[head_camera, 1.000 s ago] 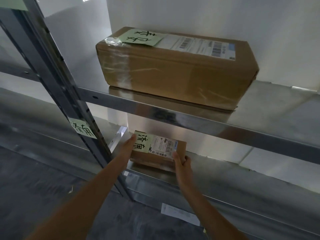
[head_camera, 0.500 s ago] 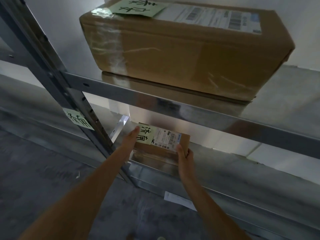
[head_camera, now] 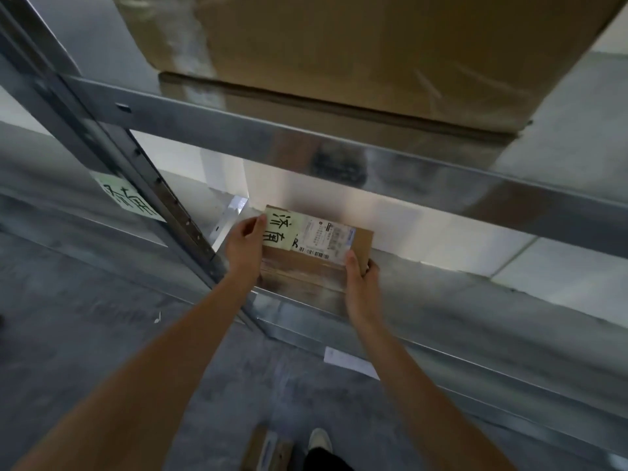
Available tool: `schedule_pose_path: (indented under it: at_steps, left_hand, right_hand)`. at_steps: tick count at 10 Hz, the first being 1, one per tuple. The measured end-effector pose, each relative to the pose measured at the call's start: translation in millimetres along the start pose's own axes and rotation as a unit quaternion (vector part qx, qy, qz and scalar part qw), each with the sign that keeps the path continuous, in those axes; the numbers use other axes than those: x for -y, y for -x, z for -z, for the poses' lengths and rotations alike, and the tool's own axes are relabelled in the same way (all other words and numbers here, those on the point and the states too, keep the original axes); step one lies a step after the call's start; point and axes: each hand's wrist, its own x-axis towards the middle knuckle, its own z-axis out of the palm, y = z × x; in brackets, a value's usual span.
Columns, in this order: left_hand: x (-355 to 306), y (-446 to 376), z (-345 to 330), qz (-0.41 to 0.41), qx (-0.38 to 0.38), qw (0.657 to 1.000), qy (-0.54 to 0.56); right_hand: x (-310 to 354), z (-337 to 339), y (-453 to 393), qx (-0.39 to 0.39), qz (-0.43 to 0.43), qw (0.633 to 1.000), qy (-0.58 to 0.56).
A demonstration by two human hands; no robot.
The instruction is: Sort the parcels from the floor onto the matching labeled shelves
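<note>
A small brown parcel (head_camera: 314,253) with a green handwritten note and a white shipping label rests at the left front of the lower metal shelf (head_camera: 475,300). My left hand (head_camera: 245,244) grips its left end, thumb on the green note. At the parcel's right front corner, my right hand (head_camera: 361,283) holds on with the thumb on top. A green label (head_camera: 127,198) with similar writing is stuck on the slanted shelf post to the left.
A large brown box (head_camera: 356,52) fills the upper shelf (head_camera: 339,144) right above. Grey floor lies below, with another parcel (head_camera: 268,450) and my shoe (head_camera: 319,440) at the bottom edge. A white slip (head_camera: 350,362) hangs on the lower shelf's front rail.
The camera has moved closer and tilted down, so the big box now runs off the top. Both hands stay on the small parcel, which sits slightly deeper on the lower shelf.
</note>
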Motion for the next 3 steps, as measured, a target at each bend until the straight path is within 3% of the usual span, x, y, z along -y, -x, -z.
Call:
schedule_pose_path:
  at_steps: [3]
  left_hand:
    - [-1.9,46.6,23.2,-0.039,-0.052,0.997,-0.033]
  right_hand:
    - [9.2,16.9,19.3,-0.002,-0.03,0.999,0.046]
